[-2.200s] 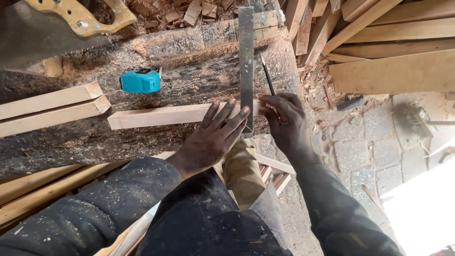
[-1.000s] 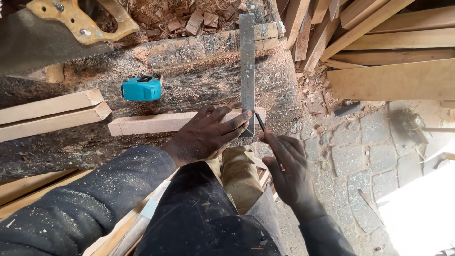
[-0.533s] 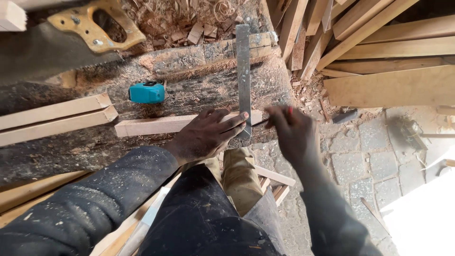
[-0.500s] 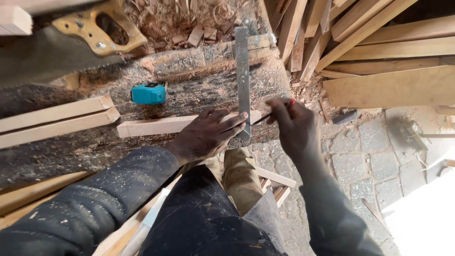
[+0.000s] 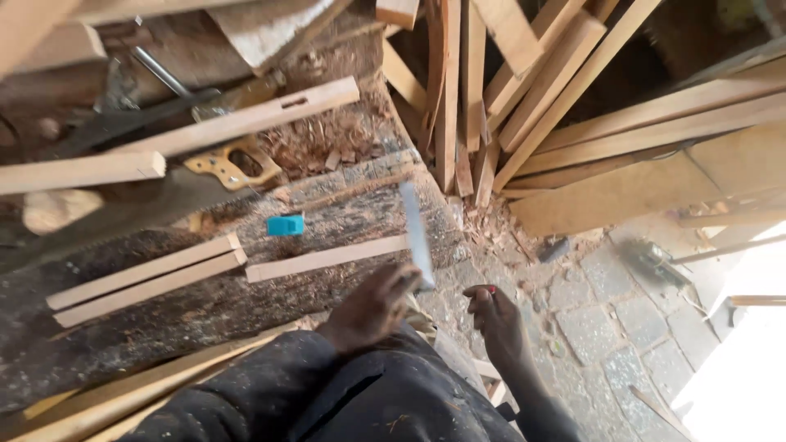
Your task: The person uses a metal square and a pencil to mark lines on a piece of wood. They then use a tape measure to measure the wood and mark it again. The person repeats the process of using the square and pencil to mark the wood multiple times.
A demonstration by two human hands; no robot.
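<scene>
The left hand is gripping the lower end of a flat grey metal square, which is tilting across the right end of a pale planed wooden strip near the dark, sawdust-strewn workbench's right edge. The right hand, off the bench, is pinching a red-tipped pencil. Marking looks finished; the strip is lying uncut.
</scene>
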